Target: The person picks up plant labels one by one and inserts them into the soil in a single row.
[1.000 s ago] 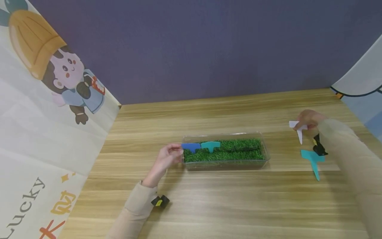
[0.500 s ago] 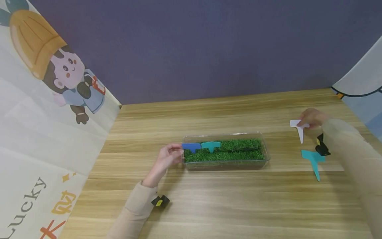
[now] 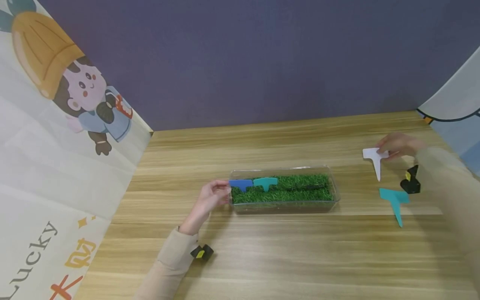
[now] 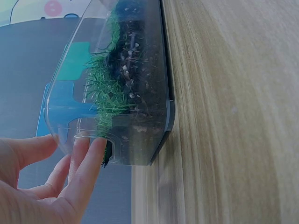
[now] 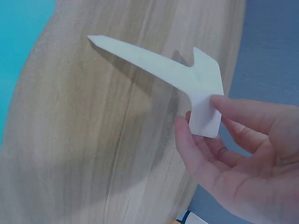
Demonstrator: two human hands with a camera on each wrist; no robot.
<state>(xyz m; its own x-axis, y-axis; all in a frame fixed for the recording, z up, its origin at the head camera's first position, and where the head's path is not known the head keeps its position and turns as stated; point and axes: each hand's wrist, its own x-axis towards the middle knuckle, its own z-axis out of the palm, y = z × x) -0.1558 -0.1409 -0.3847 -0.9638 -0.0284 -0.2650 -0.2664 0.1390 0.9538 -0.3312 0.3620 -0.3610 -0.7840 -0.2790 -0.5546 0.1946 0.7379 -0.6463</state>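
My right hand (image 3: pixel 402 145) pinches a white T-shaped plant label (image 3: pixel 373 154) by one end of its crossbar, between thumb and fingers. In the right wrist view the label's pointed stem (image 5: pixel 140 57) slants away from the hand over the wood. At the left end of a clear plastic planter box (image 3: pixel 285 208), my left hand (image 3: pixel 208 199) touches the end wall with nearly straight fingers (image 4: pixel 88 163), its thumb at the rim. Inside the box, a blue plant label (image 3: pixel 240 183) and a teal plant label (image 3: pixel 265 182) stand in green turf (image 3: pixel 300 182).
Another teal plant label (image 3: pixel 395 202) lies on the wooden table (image 3: pixel 292 258), just below the white one. A dark blue panel (image 3: pixel 262 62) rises behind the table. Wrist cameras (image 3: pixel 202 252) show beside both sleeves. Printed cloth (image 3: pixel 45 166) borders the left side.
My right hand and forearm have shifted slightly to the right and back, uncovering more of the white plant label and the loose teal one. The left hand and the planter box have stayed put.
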